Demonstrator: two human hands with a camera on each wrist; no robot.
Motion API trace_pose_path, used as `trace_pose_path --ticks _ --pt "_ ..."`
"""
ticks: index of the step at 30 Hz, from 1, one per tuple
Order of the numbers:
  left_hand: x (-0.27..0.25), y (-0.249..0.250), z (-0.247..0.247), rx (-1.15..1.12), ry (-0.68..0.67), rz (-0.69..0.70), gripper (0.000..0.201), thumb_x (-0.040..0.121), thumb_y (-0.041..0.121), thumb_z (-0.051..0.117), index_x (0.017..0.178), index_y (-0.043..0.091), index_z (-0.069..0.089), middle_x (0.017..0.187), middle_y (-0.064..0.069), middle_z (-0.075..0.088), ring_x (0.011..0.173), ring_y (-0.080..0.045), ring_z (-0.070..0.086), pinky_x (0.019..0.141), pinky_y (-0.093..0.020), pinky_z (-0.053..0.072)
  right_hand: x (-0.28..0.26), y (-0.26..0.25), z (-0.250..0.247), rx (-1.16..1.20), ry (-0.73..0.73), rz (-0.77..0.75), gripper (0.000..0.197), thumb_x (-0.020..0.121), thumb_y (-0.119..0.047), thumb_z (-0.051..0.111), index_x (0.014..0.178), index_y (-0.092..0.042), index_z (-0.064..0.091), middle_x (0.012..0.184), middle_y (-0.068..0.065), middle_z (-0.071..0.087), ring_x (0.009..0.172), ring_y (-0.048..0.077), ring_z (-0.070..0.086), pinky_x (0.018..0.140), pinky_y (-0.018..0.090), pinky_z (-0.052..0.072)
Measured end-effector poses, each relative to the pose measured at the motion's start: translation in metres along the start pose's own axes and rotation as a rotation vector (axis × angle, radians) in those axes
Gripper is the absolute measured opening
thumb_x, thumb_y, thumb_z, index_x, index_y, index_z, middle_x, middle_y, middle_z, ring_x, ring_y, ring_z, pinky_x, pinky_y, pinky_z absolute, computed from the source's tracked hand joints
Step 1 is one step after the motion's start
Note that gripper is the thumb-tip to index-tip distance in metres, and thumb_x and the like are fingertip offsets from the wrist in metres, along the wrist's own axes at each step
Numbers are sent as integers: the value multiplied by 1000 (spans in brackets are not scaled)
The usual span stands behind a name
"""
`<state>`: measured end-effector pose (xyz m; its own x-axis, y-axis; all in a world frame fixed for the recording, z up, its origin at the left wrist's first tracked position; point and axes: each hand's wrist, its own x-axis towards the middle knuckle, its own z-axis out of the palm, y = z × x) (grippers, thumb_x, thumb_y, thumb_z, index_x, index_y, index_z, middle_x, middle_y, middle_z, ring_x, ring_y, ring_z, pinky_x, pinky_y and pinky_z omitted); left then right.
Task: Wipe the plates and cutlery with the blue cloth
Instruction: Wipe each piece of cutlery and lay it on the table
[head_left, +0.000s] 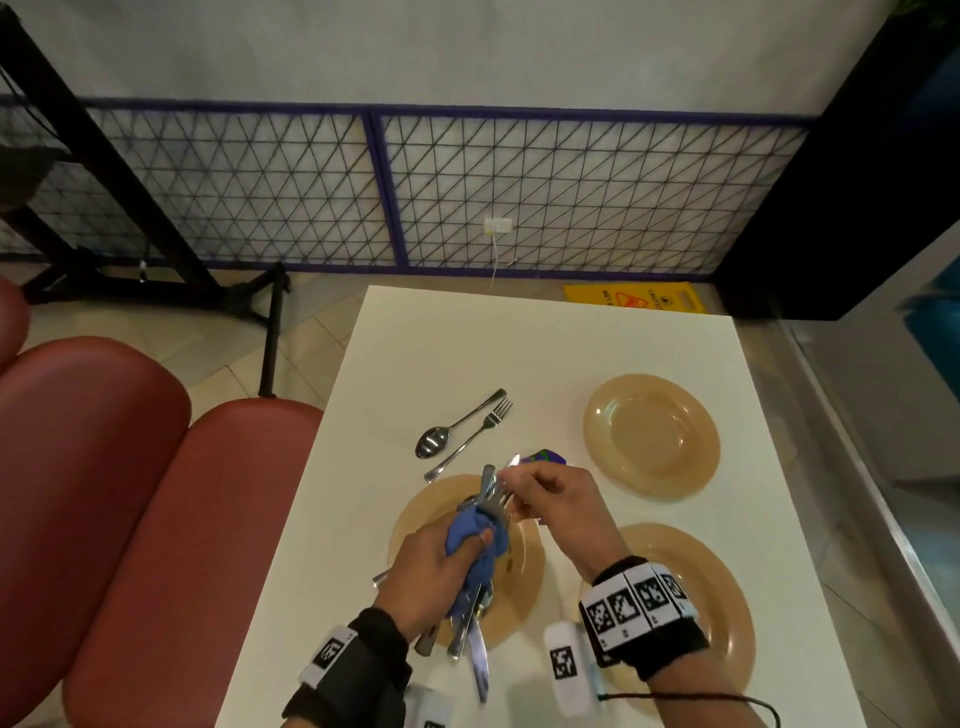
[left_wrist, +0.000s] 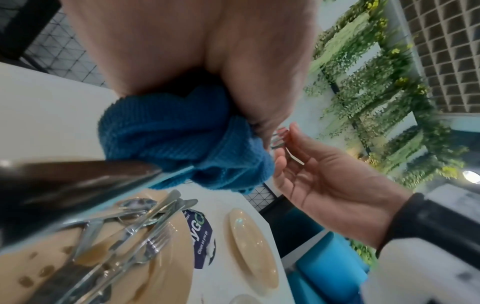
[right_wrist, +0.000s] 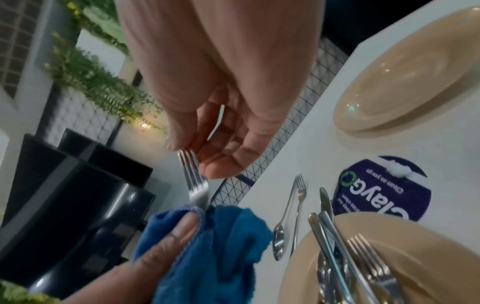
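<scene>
While left hand (head_left: 434, 564) grips blue cloth (head_left: 478, 545); right hand (head_left: 550, 499) pinches fork (right_wrist: 193, 181).

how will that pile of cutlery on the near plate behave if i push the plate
Likely to slide and clatter: the cutlery pile lies loose and crisscrossed on the smooth plate. Handles overhang its rim, so some could tip off.

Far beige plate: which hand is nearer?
Right. The right hand is just left of and nearer than the far beige plate; the left hand is farther, gripping the blue cloth.

L hand (left_wrist: 194, 51) w/ blue cloth (left_wrist: 168, 135) round fork (left_wrist: 279, 137), above cutlery-piled plate (left_wrist: 168, 277).
</scene>
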<state>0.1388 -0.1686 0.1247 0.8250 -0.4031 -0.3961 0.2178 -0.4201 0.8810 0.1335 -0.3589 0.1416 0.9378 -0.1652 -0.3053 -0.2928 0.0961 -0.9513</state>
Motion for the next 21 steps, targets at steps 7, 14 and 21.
trace_pose_path --ticks 7,14,21 --pt "9 -20 -5 11 -44 11 27 101 41 58 126 34 61 99 -1 75 87 -24 72 79 -31 60 16 6 3 -173 60 -48 5 86 -11 74 91 -9 77 76 2 74 67 9 66 67 24 55" --pt "19 -10 -11 63 -15 22 12 103 32 56 107 30 66 67 13 65 52 8 59 54 -8 42 22 14 12 -109 77 13 4 89 -9 71 91 -7 74 75 11 72 63 16 63 63 26 55" --pt "19 -25 -18 179 -72 0 33 102 39 55 134 37 56 100 12 73 79 -2 68 67 -14 51 45 4 -16 -92 194 -9 5 88 -12 72 91 -8 75 74 14 72 62 18 63 66 28 57"
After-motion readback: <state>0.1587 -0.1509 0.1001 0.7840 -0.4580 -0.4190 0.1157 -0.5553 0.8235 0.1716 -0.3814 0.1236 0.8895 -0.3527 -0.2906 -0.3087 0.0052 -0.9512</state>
